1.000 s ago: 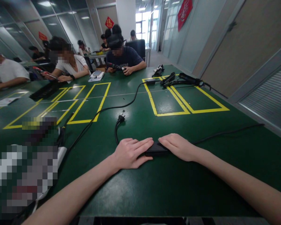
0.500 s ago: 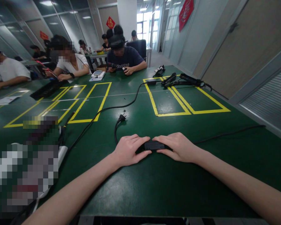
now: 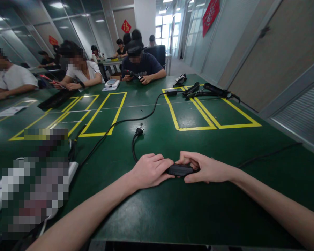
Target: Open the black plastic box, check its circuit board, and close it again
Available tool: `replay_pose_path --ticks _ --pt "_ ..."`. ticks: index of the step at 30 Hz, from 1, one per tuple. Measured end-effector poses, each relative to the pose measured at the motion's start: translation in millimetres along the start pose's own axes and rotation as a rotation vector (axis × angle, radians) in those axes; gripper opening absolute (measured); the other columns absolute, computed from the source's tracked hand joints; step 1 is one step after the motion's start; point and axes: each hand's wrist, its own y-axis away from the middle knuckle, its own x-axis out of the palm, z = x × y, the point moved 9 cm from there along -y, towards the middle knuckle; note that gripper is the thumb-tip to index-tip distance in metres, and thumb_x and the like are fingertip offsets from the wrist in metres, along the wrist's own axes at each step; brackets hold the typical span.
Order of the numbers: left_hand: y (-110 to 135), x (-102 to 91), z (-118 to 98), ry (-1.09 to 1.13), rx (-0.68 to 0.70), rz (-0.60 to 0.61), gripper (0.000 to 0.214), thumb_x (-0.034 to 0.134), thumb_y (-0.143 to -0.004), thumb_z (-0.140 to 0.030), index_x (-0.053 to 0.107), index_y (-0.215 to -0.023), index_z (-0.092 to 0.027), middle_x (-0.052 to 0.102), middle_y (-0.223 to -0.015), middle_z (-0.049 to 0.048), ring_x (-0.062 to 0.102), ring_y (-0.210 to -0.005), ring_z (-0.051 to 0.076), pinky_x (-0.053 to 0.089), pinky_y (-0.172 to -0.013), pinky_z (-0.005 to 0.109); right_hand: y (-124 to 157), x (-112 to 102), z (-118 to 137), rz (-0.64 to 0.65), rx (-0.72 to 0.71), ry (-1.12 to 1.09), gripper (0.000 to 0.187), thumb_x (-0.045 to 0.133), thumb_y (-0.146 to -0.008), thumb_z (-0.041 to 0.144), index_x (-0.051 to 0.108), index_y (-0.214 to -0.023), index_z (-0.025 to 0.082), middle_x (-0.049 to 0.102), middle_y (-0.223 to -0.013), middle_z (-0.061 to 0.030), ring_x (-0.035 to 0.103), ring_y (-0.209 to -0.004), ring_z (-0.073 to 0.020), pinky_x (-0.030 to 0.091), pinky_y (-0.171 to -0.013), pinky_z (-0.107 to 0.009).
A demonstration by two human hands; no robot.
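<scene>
While both forearms reached over the near part of the green table (image 3: 151, 216), the black adapter (image 3: 180, 170) lay between the person's two hands. The left hand (image 3: 153, 170) grasped its left end; the right hand (image 3: 209, 167) curled around the other end, though whether those fingers gripped firmly could not be told. The step in hand looked like handling the adapter and adjusting the hold on it; the next move seemed to call for a steady left hand while the right settled its fingers. No brand or label could be read on the casing. Pixelation hid any writing on the white object (image 3: 73, 169) to the left. Beyond the left hand, a short cord (image 3: 133, 148) led to a black plug (image 3: 139, 131), which sat in no socket. Farther off, lettering on a seated person's dark shirt (image 3: 154, 62) was too small to read. At the back, a red diamond sign (image 3: 126, 26) bore the character 福; the red banner (image 3: 210, 15) at right slanted too steeply to read.
</scene>
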Motion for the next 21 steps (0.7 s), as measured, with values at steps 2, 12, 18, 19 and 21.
replay_pose_path --ticks 2,12,18,19,21 --pt "-0.6 -2.1 -2.2 0.003 0.012 -0.019 0.041 0.042 -0.111 -0.047 0.065 -0.114 -0.013 0.077 -0.091 0.0071 0.071 -0.078 0.017 0.052 -0.066 0.028 0.7 3.3 2.3 0.035 0.01 -0.055 0.039 0.079 -0.083 0.039 0.049 -0.099 0.022 0.063 -0.088 0.0036 0.048 -0.058 -0.0062 0.034 -0.045 -0.017" --pt "-5.1 -9.0 5.9 -0.035 0.022 -0.093 0.044 0.042 -0.11 -0.051 0.067 -0.113 -0.015 0.076 -0.088 0.0076 0.069 -0.076 0.018 0.052 -0.066 0.029 -2.2 1.5 7.7 0.077 -0.025 -0.144 0.042 0.07 -0.092 0.056 0.049 -0.107 0.022 0.059 -0.08 0.0052 0.035 -0.053 -0.0058 0.02 -0.045 -0.02" --pt "-0.8 -25.0 15.0 -0.07 -0.027 -0.207 0.033 0.055 -0.106 -0.036 0.062 -0.131 -0.016 0.074 -0.126 0.0142 0.069 -0.113 0.026 0.055 -0.095 0.04 3.9 -36.9 3.0 -0.047 -0.055 -0.193 0.046 0.07 -0.087 0.062 0.048 -0.099 0.023 0.065 -0.079 0.0033 0.027 -0.043 -0.0046 0.01 -0.042 -0.022" --pt "0.9 -28.4 16.1 -0.091 -0.046 -0.235 0.036 0.056 -0.105 -0.032 0.058 -0.138 -0.016 0.068 -0.139 0.0165 0.064 -0.125 0.028 0.052 -0.103 0.045 8.7 -52.9 0.9 -0.129 -0.043 -0.223 0.045 0.069 -0.086 0.061 0.046 -0.096 0.024 0.066 -0.078 0.003 0.023 -0.041 -0.0046 0.008 -0.043 -0.023" --pt "4.1 -32.9 17.0 -0.118 -0.079 -0.28 0.042 0.058 -0.103 -0.027 0.055 -0.144 -0.018 0.055 -0.154 0.0194 0.052 -0.142 0.032 0.045 -0.113 0.053 25.0 -93.7 -1.0 -0.377 -0.045 -0.281 0.042 0.065 -0.086 0.06 0.04 -0.093 0.026 0.067 -0.079 0.0018 0.015 -0.04 -0.0046 0.005 -0.044 -0.024"
